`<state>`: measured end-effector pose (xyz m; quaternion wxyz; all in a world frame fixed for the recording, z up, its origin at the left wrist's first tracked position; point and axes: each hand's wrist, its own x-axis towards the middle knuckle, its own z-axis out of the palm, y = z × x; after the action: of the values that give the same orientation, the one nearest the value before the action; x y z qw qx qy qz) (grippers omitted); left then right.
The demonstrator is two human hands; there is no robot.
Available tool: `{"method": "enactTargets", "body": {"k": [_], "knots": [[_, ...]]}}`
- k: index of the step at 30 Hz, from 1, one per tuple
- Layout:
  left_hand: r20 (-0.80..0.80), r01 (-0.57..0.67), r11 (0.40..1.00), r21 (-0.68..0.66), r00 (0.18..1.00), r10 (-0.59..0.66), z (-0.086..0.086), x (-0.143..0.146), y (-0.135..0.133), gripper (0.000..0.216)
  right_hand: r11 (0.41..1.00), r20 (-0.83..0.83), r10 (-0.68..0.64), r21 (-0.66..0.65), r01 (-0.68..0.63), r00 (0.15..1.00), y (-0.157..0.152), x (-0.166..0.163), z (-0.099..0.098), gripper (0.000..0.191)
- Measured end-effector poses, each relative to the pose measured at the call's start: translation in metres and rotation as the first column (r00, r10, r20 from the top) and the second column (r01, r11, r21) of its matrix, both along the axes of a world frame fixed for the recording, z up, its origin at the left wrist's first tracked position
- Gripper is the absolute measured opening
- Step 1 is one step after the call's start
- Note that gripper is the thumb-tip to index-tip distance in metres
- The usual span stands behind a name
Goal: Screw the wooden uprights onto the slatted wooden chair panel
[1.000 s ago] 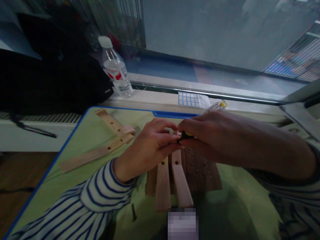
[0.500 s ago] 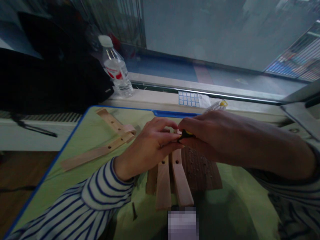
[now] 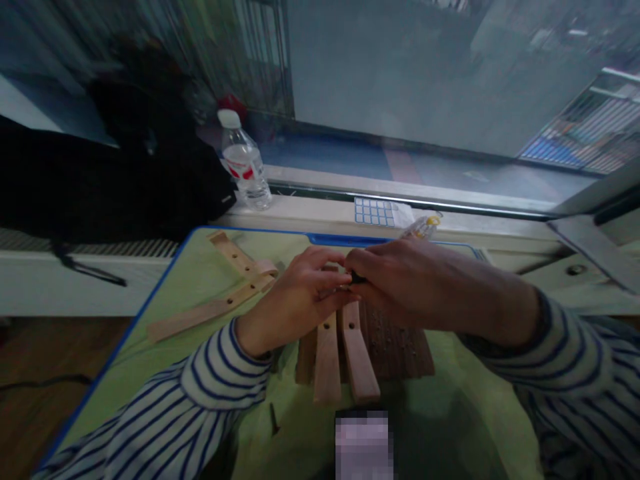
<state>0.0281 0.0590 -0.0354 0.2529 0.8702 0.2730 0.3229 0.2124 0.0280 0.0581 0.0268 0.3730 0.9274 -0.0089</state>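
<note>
Above the board, my left hand [image 3: 305, 293] has its fingertips pinched together; what lies between them is too small to make out. Meeting those fingertips, my right hand [image 3: 405, 283] is closed round a dark tool [image 3: 357, 277] that showed some yellow earlier and is mostly hidden now. Below both hands, two pale wooden pieces [image 3: 327, 367] with holes lie side by side, their far ends covered by my fingers. They rest on a dark brown wooden board [image 3: 400, 347] with many small holes or marks. To the left lies a joined V-shaped wooden piece [image 3: 243, 293].
A long dark screw or nail [image 3: 274, 419] lies on the green table [image 3: 200, 367] near my left sleeve. Along the sill stand a water bottle [image 3: 246, 167] and a small plastic bag [image 3: 423, 227] beside a blue-and-white gridded sheet [image 3: 374, 211]. A black bag [image 3: 125, 180] is at the left.
The view has tilted slightly, so the table and bottle sit lower in it. My right hand has shifted a little left and closed further over the tool, hiding its yellow part.
</note>
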Motion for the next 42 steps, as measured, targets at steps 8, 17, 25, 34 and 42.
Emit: {"method": "enactTargets", "body": {"k": [8,17,25,34,42], "knots": [[-0.074,-0.08,0.996,0.027,0.994,0.081,0.02,-0.01,-0.001,0.034,0.993,-0.178,-0.111,-0.049,0.104,0.978,-0.011,0.017,0.007,0.016],[-0.11,-0.157,0.986,0.06,0.981,0.162,0.037,-0.024,-0.023,0.037,0.928,-0.524,-0.308,0.02,0.373,0.794,-0.064,0.074,-0.019,0.022],[-0.328,-0.137,0.989,0.045,0.934,0.145,0.022,-0.058,-0.056,0.051,0.694,-0.676,-0.583,-0.125,0.709,0.451,-0.13,0.117,-0.093,0.027],[-0.37,-0.202,0.979,0.039,0.907,0.202,-0.038,-0.06,-0.089,0.063,0.547,-0.611,-0.694,-0.105,0.83,0.38,-0.152,0.128,-0.156,0.03],[-0.33,-0.167,0.978,0.127,0.922,0.201,-0.047,-0.05,-0.092,0.054,0.606,-0.517,-0.673,0.023,0.795,0.528,-0.146,0.122,-0.174,0.032]]}}
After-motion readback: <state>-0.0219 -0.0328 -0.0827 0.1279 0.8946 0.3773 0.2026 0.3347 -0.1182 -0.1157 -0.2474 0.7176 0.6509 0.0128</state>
